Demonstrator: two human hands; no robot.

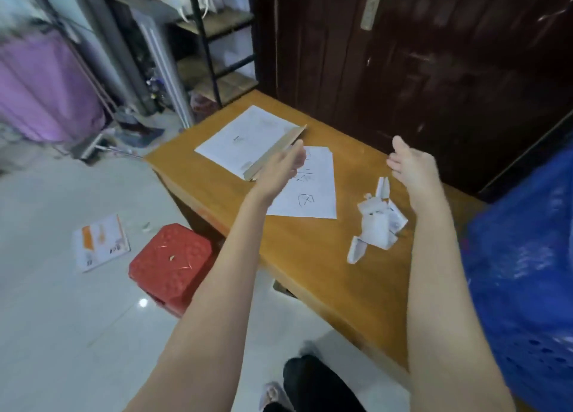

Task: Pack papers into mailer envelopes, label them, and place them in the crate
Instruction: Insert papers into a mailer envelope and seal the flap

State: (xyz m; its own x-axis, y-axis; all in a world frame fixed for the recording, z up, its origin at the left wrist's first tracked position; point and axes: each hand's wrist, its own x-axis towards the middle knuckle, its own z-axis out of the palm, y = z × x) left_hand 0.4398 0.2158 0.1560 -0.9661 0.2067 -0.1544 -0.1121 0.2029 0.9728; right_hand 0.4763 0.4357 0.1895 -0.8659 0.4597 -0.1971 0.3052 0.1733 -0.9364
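Two bare forearms rise from the bottom edge toward frame centre. Left hand [283,166], fingers straight and holding nothing, hovers over the near edge of a stack of white printed papers [245,138], beside a tan strip [276,151] that lies along the stack; whether the strip is a mailer envelope cannot be told. Right hand [410,163], open with relaxed fingers, hangs above the wooden table [316,256]. One white sheet [313,191] with pen marks lies between the hands, partly under the left hand. Crumpled white paper scraps [376,225] sit right of centre. Blue perforated crate [524,272] fills the right edge; its contents are hidden. Red plastic stool [170,262] and a printed mailer [100,242] rest on the tiled floor at lower left.
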